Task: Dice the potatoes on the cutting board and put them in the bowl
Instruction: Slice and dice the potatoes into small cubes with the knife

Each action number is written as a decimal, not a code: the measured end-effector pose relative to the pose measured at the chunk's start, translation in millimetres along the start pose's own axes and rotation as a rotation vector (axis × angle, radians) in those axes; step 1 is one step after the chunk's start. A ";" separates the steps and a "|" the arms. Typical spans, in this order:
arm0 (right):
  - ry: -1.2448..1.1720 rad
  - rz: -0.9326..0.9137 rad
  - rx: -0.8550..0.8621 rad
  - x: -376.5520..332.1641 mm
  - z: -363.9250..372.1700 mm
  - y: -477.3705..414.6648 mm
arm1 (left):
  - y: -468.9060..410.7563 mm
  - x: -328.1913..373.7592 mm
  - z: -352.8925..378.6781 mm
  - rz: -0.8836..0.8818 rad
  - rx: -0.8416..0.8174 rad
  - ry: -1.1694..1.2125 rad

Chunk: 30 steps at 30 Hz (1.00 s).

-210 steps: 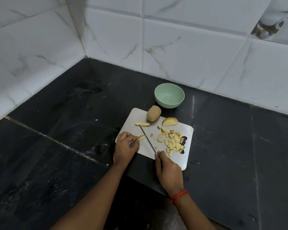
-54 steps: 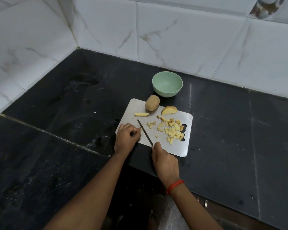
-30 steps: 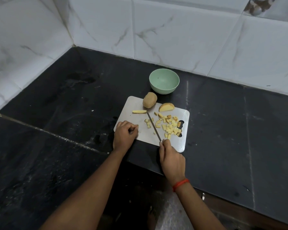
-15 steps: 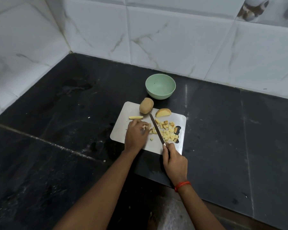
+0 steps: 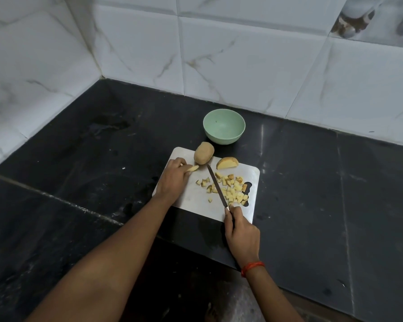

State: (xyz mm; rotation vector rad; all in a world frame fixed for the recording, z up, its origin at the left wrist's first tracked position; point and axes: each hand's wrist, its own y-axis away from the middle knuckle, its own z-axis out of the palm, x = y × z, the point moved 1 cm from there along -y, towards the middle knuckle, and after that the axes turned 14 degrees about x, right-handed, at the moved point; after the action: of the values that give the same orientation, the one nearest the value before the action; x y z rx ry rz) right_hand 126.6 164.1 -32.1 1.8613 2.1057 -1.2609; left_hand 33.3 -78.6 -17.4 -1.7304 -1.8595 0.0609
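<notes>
A white cutting board (image 5: pixel 193 201) lies on the black counter. My left hand (image 5: pixel 173 180) holds a pale potato strip (image 5: pixel 193 168) at the board's far left. My right hand (image 5: pixel 241 233) grips a knife (image 5: pixel 216 188) whose blade lies across the board, tip near a whole brown potato (image 5: pixel 203 152). A potato wedge (image 5: pixel 227 163) rests at the far edge. Several diced potato pieces (image 5: pixel 230 189) are heaped on the board's right half. A pale green bowl (image 5: pixel 223 129) stands beyond the board with no dice visible inside.
White marble-look wall tiles (image 5: pixel 219 54) meet in a corner behind the counter (image 5: pixel 79 170). The counter's front edge (image 5: pixel 289 291) runs just below my right wrist. A damp smear (image 5: pixel 107 126) marks the counter at the back left.
My left hand has moved from the board's near left to the far left and taken hold of the potato strip. The knife has swung right, pushing loose dice toward the heap.
</notes>
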 end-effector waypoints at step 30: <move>0.021 0.005 -0.018 -2.1 -1.1 -0.6 | 34.7 -9.5 -9.2 -0.252 0.046 0.202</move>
State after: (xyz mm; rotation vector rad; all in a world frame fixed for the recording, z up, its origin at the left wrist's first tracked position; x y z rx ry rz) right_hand 127.2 163.1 -29.9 1.8794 2.1145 -1.2224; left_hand 68.2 -85.4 -27.9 -1.4036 -1.8928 -0.1630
